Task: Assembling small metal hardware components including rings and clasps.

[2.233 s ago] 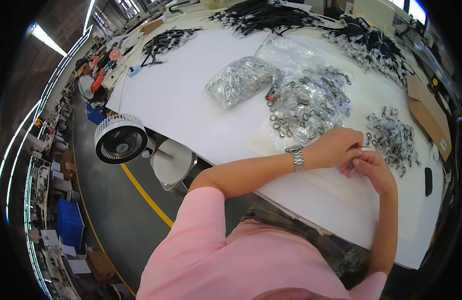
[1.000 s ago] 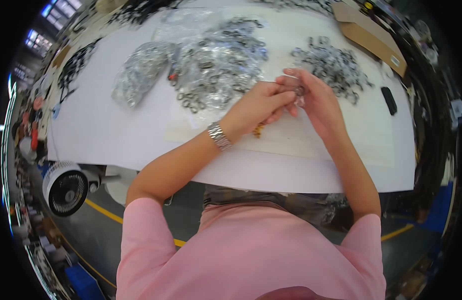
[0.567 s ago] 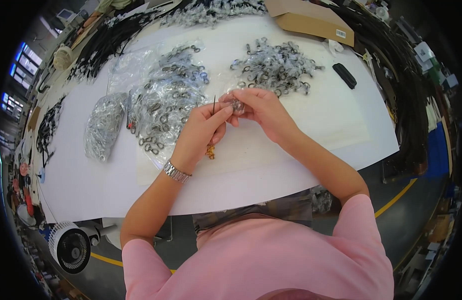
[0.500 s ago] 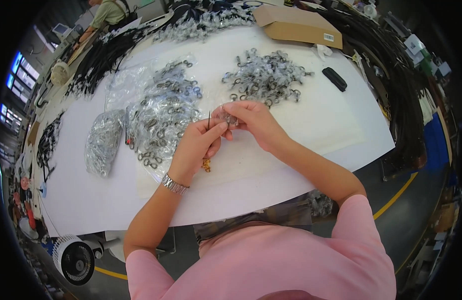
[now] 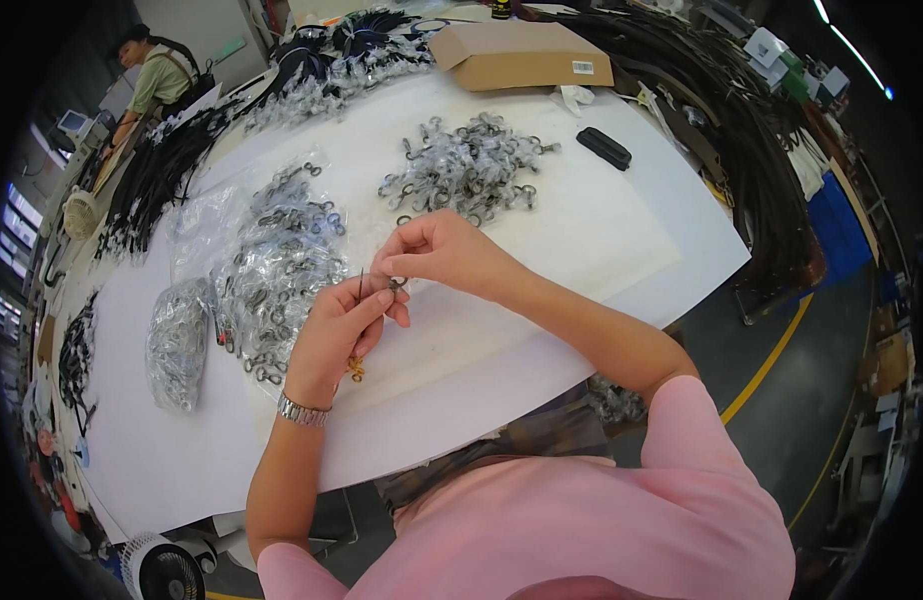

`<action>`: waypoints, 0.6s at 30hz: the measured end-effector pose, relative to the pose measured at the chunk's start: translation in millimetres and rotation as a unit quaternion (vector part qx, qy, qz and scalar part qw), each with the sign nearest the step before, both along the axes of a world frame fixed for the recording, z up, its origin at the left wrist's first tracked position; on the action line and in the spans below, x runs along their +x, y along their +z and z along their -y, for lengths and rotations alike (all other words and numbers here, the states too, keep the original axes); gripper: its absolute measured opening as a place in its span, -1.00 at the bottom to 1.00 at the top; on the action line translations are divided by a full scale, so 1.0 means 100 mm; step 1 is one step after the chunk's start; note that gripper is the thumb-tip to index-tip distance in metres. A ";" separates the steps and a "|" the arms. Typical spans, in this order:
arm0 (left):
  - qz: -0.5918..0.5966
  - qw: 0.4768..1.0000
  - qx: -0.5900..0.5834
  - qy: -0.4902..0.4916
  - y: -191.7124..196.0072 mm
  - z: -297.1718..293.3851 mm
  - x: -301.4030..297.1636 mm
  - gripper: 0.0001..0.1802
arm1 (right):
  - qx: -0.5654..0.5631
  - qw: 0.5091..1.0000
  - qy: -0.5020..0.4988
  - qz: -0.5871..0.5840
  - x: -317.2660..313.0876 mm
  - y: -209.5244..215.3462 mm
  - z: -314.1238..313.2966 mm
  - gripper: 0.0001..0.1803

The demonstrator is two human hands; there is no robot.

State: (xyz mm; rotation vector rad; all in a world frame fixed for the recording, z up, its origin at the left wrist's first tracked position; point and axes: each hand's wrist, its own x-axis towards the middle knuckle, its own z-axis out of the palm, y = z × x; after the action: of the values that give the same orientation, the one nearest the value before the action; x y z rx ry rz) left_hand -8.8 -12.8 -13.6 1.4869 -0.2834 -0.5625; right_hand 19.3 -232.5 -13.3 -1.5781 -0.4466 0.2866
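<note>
ok so the left hand [image 5: 327, 332] has 1 small metal clasp [image 5: 398, 285] pinched between thumb and fingers, over the worktop [image 5: 462, 370], well in from the near edge. 1 thin dark spike [image 5: 361, 285] pokes up beside it. Right hand [image 5: 447, 255] is right there, fingertips bunched, can't tell if they're pinching anything. Clasp pile [image 5: 472, 170] sits nearer the far edge.

Head fisheye, down over hands [image 5: 330, 328], rim unclear
</note>
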 end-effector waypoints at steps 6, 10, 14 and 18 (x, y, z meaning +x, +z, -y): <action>-0.006 1.000 0.001 0.001 0.09 0.03 0.02 -0.78 | 0.025 0.999 -0.018 -0.023 0.06 -0.04 0.00 -0.82; 0.003 1.000 0.013 0.003 -0.02 -0.01 -0.01 -0.78 | 0.003 1.000 -0.015 0.003 -0.01 -0.03 -0.02 -0.83; -0.003 1.000 -0.001 -0.012 0.03 -0.01 -0.02 -0.77 | -0.011 1.000 -0.015 -0.012 0.00 0.01 0.04 -0.83; -0.008 1.000 0.007 -0.014 0.10 -0.01 -0.05 -0.76 | 0.002 1.000 0.003 -0.029 0.01 -0.01 0.09 -0.82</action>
State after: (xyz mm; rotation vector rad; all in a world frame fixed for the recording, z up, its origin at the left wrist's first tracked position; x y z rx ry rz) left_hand -14.3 -11.4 -3.8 1.4927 -0.2900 -0.5993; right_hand 20.7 -241.2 -14.1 -1.5600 -0.4074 0.3343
